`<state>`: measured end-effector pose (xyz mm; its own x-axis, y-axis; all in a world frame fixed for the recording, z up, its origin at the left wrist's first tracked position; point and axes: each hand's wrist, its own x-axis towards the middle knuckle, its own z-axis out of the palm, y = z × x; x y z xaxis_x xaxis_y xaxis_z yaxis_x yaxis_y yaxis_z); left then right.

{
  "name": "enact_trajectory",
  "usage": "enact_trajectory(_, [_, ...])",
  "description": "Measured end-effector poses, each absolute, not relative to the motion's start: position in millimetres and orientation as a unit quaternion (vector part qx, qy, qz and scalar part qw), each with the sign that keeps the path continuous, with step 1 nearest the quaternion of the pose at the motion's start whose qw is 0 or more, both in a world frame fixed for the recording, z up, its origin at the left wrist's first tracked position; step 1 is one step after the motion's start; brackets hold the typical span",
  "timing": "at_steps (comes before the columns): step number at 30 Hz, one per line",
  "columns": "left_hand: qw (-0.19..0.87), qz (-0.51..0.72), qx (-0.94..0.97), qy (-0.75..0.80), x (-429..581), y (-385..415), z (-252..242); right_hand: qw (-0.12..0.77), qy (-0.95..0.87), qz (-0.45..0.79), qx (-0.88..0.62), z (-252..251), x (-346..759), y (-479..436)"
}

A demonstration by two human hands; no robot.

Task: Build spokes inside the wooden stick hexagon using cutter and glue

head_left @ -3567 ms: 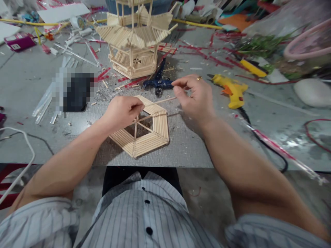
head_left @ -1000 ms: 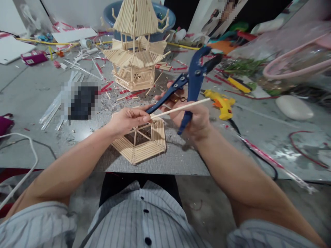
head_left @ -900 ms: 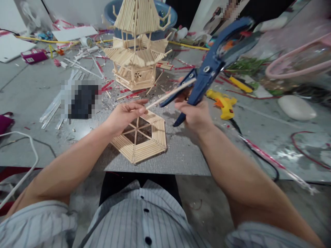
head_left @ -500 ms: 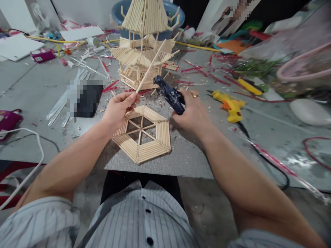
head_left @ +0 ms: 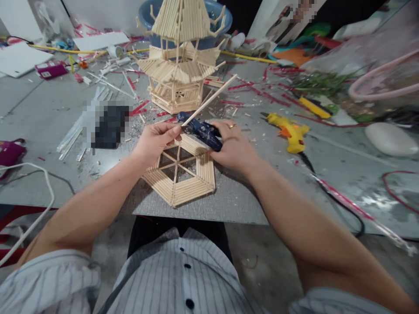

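My left hand pinches a thin wooden stick near its lower end. The stick slants up to the right. My right hand grips a dark blue plier-like tool, whose head reaches the stick beside my left fingertips. Whether its jaws close around the stick is hidden. Below both hands, a hexagonal frame of sticks with crossing spokes lies flat on the grey table. Behind them stands a pagoda-like stick model with tiered roofs.
A yellow glue gun with a black cord lies to the right, near a white oval object. To the left are a dark blurred phone-like slab and clear sticks. Red wrapper scraps and a blue basin are farther back.
My right hand has brought the plier-like tool left to the stick. My left hand has shifted slightly right, and the stick now leans lower to the right.
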<state>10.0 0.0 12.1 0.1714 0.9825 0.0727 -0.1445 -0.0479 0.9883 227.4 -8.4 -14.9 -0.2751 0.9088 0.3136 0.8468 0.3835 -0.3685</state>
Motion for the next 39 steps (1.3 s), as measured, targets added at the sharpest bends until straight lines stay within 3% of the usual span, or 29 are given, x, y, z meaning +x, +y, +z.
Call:
enact_trajectory(14, [0.566, 0.487, 0.518, 0.417, 13.1, -4.0, 9.9, 0.189, -0.803, 0.081, -0.559, -8.6, 219.9, -13.1])
enact_trajectory(39, [0.549, 0.477, 0.557, 0.401, 9.2, 0.7, 6.0, 0.212, -0.802, 0.087, -0.551, -10.4, 220.2, -11.3])
